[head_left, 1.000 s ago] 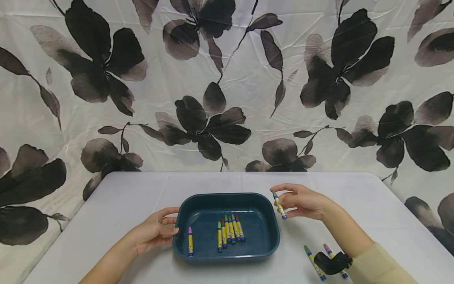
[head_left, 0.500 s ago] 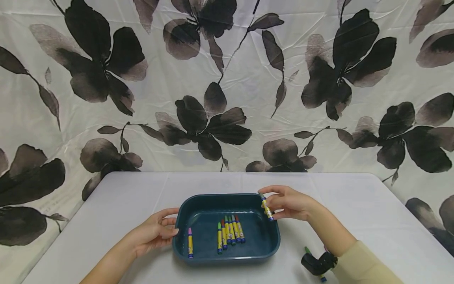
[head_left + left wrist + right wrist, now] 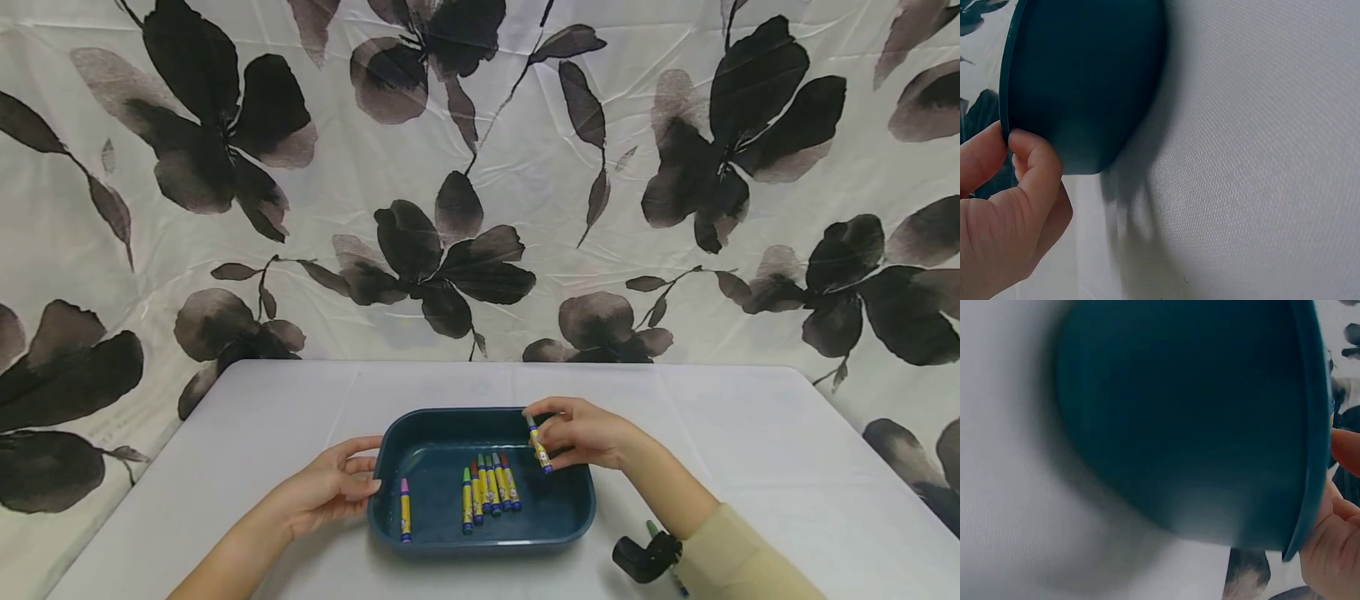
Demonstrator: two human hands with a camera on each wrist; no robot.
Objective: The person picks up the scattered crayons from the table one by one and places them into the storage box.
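A dark teal tray (image 3: 480,548) sits on the table. My left hand (image 3: 322,492) pinches its left rim between thumb and finger, seen closely in the left wrist view on the tray wall (image 3: 1079,81). Over the tray's right end, my right hand (image 3: 588,435) holds a yellow-and-blue-wrapped crayon (image 3: 539,447) with a greyish tip. Inside the tray, several crayons (image 3: 491,490) with green, red and greyish tips lie side by side in the middle, and a purple-tipped crayon (image 3: 405,512) lies alone at left. In the right wrist view, the tray wall (image 3: 1191,425) hides the held crayon almost fully.
A green-tipped crayon (image 3: 652,528) lies on the white table (image 3: 300,408) right of the tray, mostly covered by the black wrist camera (image 3: 647,558) and sleeve (image 3: 738,554). A floral cloth (image 3: 480,325) hangs behind the table.
My right hand has moved left with the crayon, from beside the tray to over its right end. The wrist camera and sleeve now hide the loose purple-tipped crayon at right. My left hand stays put.
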